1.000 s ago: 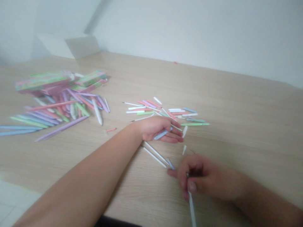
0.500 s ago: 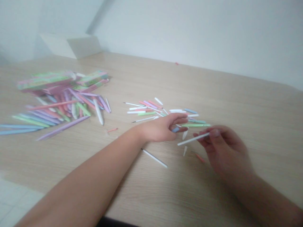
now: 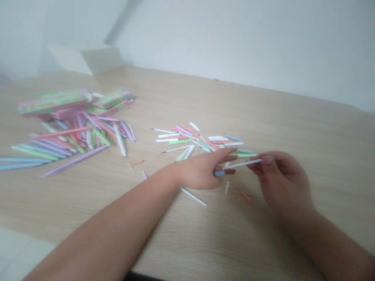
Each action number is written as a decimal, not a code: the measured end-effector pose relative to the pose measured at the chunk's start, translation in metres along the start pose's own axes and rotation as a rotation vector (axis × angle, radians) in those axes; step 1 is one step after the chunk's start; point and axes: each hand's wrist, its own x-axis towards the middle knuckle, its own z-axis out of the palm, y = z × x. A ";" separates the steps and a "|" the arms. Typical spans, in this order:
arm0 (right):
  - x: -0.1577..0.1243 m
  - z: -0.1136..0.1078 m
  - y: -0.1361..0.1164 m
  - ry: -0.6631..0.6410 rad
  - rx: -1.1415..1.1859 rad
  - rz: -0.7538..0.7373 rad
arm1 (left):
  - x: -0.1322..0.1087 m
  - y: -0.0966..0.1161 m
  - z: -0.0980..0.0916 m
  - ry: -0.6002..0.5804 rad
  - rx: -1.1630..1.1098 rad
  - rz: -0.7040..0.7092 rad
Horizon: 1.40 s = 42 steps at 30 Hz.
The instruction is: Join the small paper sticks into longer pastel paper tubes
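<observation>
My right hand pinches a thin white pen refill between thumb and fingers. The refill points left into the space between the thumb and fingers of my left hand. In that hand is a short blue pen part, mostly hidden by the palm. The refill's left end lies close to the blue part; whether they touch I cannot tell. Under and behind the hands lie loose pen caps, barrels and refills. Another white refill rests on the table below my left wrist. A small orange piece lies between my hands.
At the left is a heap of pastel pens, with patterned boxes behind it. A scatter of pen parts covers mid-table. A white box-like object stands at the back by the wall. The wooden table ends at lower left.
The left end of the refill has moved up and in between the fingers of my left hand, toward the blue pen part. My left hand has dropped slightly in view.
</observation>
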 end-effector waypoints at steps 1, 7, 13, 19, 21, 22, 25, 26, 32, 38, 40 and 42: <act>0.000 0.000 -0.001 -0.016 -0.014 -0.002 | 0.000 0.000 0.001 -0.006 -0.006 -0.006; 0.001 -0.005 -0.005 -0.004 -0.101 -0.047 | 0.000 0.001 0.002 0.043 0.098 0.034; 0.002 -0.008 -0.005 -0.038 -0.122 -0.022 | 0.000 0.002 0.000 0.035 0.188 0.065; 0.000 -0.008 -0.006 -0.075 -0.135 -0.053 | 0.001 0.000 0.000 0.009 0.200 0.078; 0.000 -0.010 -0.008 -0.081 -0.153 -0.059 | 0.001 0.000 0.000 0.011 0.211 0.098; 0.000 -0.010 -0.008 -0.085 -0.166 -0.060 | 0.001 0.000 0.000 0.010 0.216 0.104; -0.001 -0.010 -0.008 -0.105 -0.192 -0.050 | 0.001 0.000 -0.001 0.011 0.252 0.108; -0.002 -0.009 -0.007 -0.120 -0.195 -0.042 | 0.002 0.000 0.000 0.021 0.272 0.107; -0.007 -0.002 0.000 -0.361 -0.412 -0.154 | 0.004 0.001 0.010 0.130 0.402 0.073; -0.004 -0.001 0.006 -0.435 -0.513 -0.417 | 0.004 0.011 0.023 0.210 0.551 0.056; -0.004 -0.001 0.007 -0.445 -0.535 -0.410 | 0.003 0.014 0.024 0.219 0.524 0.079; -0.002 -0.003 0.008 -0.464 -0.528 -0.381 | 0.001 0.017 0.023 0.216 0.481 0.086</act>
